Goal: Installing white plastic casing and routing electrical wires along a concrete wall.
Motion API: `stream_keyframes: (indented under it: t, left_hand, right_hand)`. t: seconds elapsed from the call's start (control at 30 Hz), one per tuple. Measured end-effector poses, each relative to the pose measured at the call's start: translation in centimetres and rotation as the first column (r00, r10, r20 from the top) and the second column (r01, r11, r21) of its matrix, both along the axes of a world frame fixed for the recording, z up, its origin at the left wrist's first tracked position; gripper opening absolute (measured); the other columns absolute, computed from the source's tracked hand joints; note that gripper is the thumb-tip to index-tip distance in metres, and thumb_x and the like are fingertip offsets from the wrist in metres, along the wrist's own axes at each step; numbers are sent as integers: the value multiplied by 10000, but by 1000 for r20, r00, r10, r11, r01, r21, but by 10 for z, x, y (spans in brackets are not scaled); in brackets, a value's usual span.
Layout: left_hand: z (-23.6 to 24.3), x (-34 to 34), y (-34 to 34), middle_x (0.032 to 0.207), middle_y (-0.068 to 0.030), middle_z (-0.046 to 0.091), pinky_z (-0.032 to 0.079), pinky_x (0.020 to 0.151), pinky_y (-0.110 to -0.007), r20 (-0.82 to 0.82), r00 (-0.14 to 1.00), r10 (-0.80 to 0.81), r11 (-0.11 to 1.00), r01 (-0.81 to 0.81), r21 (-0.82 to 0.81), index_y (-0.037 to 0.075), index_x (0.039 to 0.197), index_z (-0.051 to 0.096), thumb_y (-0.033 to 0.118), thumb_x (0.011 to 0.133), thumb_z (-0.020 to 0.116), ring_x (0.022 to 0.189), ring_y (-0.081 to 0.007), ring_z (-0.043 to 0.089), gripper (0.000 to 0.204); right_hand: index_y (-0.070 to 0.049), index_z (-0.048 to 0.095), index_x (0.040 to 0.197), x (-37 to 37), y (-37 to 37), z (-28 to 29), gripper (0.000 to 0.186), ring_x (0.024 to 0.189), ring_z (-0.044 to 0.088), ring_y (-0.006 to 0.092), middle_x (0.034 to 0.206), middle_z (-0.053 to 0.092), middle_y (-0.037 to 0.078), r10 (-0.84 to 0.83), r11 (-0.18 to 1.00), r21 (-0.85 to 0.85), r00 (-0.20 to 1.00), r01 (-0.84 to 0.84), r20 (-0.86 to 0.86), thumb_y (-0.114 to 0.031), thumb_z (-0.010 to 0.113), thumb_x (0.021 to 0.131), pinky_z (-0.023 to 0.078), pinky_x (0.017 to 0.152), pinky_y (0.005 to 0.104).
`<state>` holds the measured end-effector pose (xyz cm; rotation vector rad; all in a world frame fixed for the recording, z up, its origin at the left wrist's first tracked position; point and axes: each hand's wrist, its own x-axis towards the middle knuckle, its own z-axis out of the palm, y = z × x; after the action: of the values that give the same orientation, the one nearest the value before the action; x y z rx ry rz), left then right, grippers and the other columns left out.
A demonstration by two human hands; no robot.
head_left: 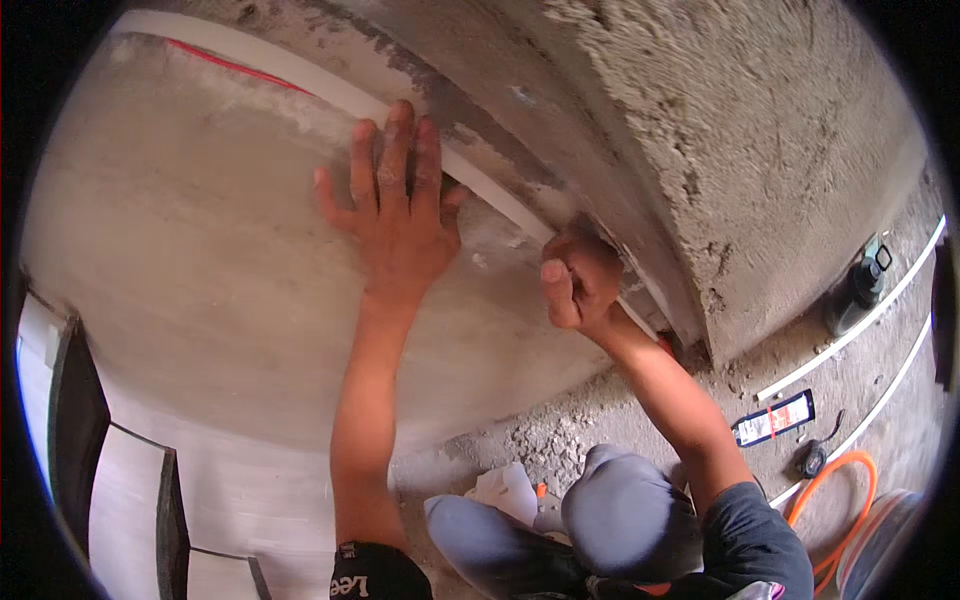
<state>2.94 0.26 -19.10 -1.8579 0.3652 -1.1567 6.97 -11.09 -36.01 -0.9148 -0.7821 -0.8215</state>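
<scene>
A long white plastic pipe (500,197) runs along a groove in the grey plastered wall (220,260), slanting from the upper left down to the right. My left hand (400,215) lies open with fingers spread, its fingertips across the pipe and its palm by the wall. Farther down the same pipe, my right hand (585,275) is closed in a fist against it, thumb on the near side. Nothing sticks out of that fist, and the pipe passes behind it. A thin red line (240,68) shows just below the pipe's upper left stretch.
A rough concrete face (770,150) juts out at right. On the floor are a dark bottle (857,292), white pipes (850,345), a flat blue-and-white package (775,418), a tape measure (812,458), an orange hose (868,490) and rubble (550,440). Dark-edged panels (175,520) stand lower left.
</scene>
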Motion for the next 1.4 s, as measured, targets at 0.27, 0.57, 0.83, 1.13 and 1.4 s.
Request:
stream_keyframes:
  t: [0.27,0.57,0.83,1.13,1.4]
  left_hand:
    - [51,-3,3,1305,51,534,216,1012,-427,-37,969,-244,965,247,85,302,1142,629,148,812,569,1215,-147,424,369]
    - [202,-18,-50,977,-20,631,398,905,-408,-336,933,-130,837,285,467,111,961,679,95,787,588,1011,-195,578,198]
    - [249,-18,-55,873,-67,648,471,773,-369,-426,905,-13,757,287,587,75,880,669,94,729,644,820,-257,613,154]
    - [216,-8,-30,1234,-154,561,341,1057,-435,-429,885,-180,846,362,392,75,1124,624,164,845,597,1204,-310,486,294]
    - [144,11,-10,1476,-224,234,168,1132,-486,-197,908,-371,910,397,116,24,1340,420,286,898,532,1380,-358,207,526]
  right_hand:
    - [-29,639,970,7,21,4,253,817,643,285,953,632,144,-460,887,20,885,462,-71,-21,721,731,540,674,339]
    - [-57,663,1023,11,16,43,264,892,663,277,1051,639,156,-564,825,-10,825,565,44,-26,721,768,564,711,330]
    - [-36,679,1004,12,17,75,249,822,645,245,998,649,141,-624,781,50,775,622,104,32,703,766,532,656,309]
    - [-13,633,1092,20,16,86,392,1043,569,312,1205,585,165,-675,708,-26,687,706,271,101,595,718,432,906,406]
    - [34,611,1092,17,2,91,393,1087,534,333,1291,518,210,-584,768,-33,721,640,373,57,578,701,399,951,407]
